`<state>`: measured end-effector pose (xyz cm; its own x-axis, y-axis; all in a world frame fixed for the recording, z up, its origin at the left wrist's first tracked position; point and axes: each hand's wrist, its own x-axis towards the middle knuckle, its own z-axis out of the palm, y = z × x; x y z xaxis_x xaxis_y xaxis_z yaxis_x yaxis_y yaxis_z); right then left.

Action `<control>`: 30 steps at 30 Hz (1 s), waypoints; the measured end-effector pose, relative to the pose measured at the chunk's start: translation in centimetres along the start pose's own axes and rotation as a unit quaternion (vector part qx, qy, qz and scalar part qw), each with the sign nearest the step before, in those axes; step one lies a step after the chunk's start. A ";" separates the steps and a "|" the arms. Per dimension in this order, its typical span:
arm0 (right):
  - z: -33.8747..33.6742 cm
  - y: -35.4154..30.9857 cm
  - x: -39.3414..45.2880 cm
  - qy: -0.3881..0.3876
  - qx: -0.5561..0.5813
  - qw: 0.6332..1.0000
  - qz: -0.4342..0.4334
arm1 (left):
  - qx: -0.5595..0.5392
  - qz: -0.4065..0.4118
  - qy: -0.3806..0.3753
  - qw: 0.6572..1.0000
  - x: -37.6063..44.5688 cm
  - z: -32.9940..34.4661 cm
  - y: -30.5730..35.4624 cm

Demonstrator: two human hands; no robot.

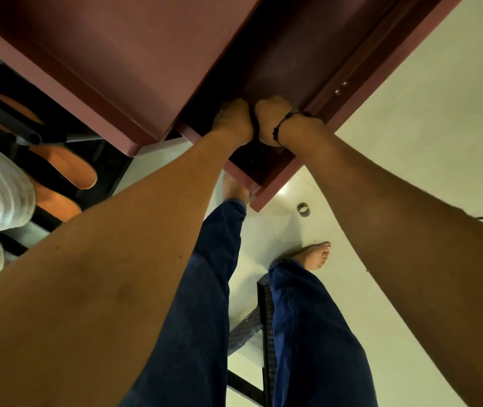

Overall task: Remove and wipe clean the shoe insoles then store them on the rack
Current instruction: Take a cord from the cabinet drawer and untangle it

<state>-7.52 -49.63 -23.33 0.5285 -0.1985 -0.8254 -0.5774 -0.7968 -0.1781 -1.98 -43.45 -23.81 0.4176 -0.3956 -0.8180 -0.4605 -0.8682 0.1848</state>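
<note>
Both hands, left (231, 121) and right (269, 118), reach into a maroon cabinet (134, 54) at center frame, fingers hidden, so their grip cannot be told.

bare forearms | black beaded bracelet (282, 124) (right wrist) | dark blue jeans (205, 289) | barefoot

A home interior is suggested, likely an entryway or storage corner. A maroon cabinet (134, 69) is seen above pale glossy floor tiles (410, 136), with a dark shoe rack (5, 118) holding orange insoles (67, 167), and bare feet (313, 255).
</note>
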 end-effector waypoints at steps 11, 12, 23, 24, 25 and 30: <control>-0.7 -0.7 -9.7 0.193 0.322 0.923 0.082 | -0.143 0.106 0.122 0.977 -6.6 -3.1 1.6; -0.1 -0.7 -11.5 0.236 0.369 0.894 0.092 | -0.171 0.120 0.127 0.970 -8.2 -3.2 1.8; 12.4 2.3 -20.2 0.294 0.573 0.717 0.265 | -0.204 0.222 0.070 0.951 -18.2 5.5 6.0; 13.7 2.7 -20.4 0.281 0.577 0.715 0.279 | -0.190 0.233 0.054 0.952 -18.4 7.0 6.3; 15.4 3.4 -20.8 0.263 0.578 0.715 0.294 | -0.168 0.239 0.033 0.956 -18.7 8.8 6.6; 24.4 6.3 -21.9 0.154 0.587 0.722 0.332 | -0.074 0.163 -0.075 0.981 -17.9 17.9 5.4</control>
<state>-37.92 -36.38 -19.46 -0.0981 -0.5755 -0.8119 -0.8008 0.5300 -0.2790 -25.99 -35.70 -17.95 0.1420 -0.6206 -0.7712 -0.4275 -0.7411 0.5176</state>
